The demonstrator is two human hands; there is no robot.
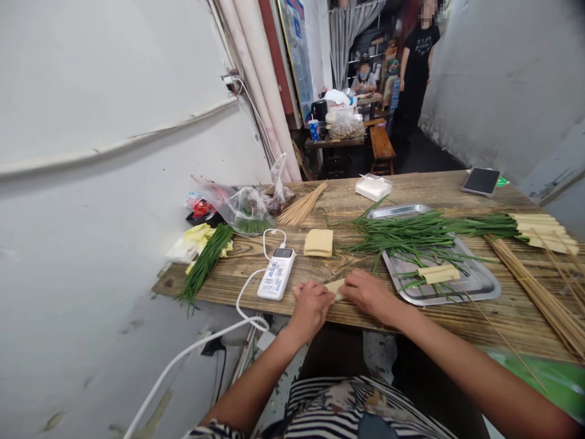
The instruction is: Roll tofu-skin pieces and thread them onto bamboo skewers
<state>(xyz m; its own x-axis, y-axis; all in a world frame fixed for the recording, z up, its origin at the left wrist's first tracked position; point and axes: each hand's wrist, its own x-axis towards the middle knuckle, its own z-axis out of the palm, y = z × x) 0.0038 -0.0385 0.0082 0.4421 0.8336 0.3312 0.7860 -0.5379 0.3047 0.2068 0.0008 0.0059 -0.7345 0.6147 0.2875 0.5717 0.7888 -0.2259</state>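
At the table's near edge, a pale yellow tofu sheet [336,289] lies between my hands, seemingly partly rolled. My left hand [312,303] pinches its left end and my right hand [367,294] closes on its right end. Whether anything lies inside the sheet is hidden by my fingers. Just beyond my hands sits a stack of square tofu sheets [319,243]. To the right, a metal tray [488,288] carries long green chives [402,231] and skewered tofu rolls [439,274] with chive ends sticking out.
A white power bank [276,274] with cables lies left of my hands. More chives [206,262], a plastic bag [249,207] and thin sticks [304,204] are beyond. Bamboo skewers [539,296], finished rolls [542,231] and a phone [481,182] occupy the right. A person [417,61] stands behind.
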